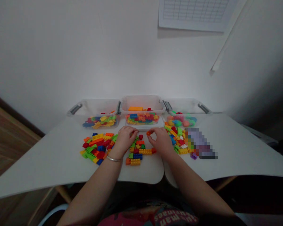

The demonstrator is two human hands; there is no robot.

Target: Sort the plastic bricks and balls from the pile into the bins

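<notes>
My right hand (pixel 162 140) pinches a small orange toy brick (pixel 148 133) between thumb and fingertips, just above the table. Facing it, my left hand (pixel 126 139), with a silver bangle at the wrist, has its fingers curled and thumb drawn in; whatever it grips, if anything, is hidden. Between my forearms lie several bricks in a loose group, among them a long yellow brick (pixel 145 152), a dark blue brick (pixel 138 156) and a shorter yellow brick (pixel 135 162). A small red brick (pixel 141 137) sits between the two hands.
A clear bin (pixel 141 108) of bricks stands behind my hands, flanked by a left bin (pixel 99 106) and a right bin (pixel 184 108), both holding coloured pieces. Brick piles lie left (pixel 94 147) and right (pixel 179 138). A blurred-out flat object (pixel 201 142) lies beside the right pile.
</notes>
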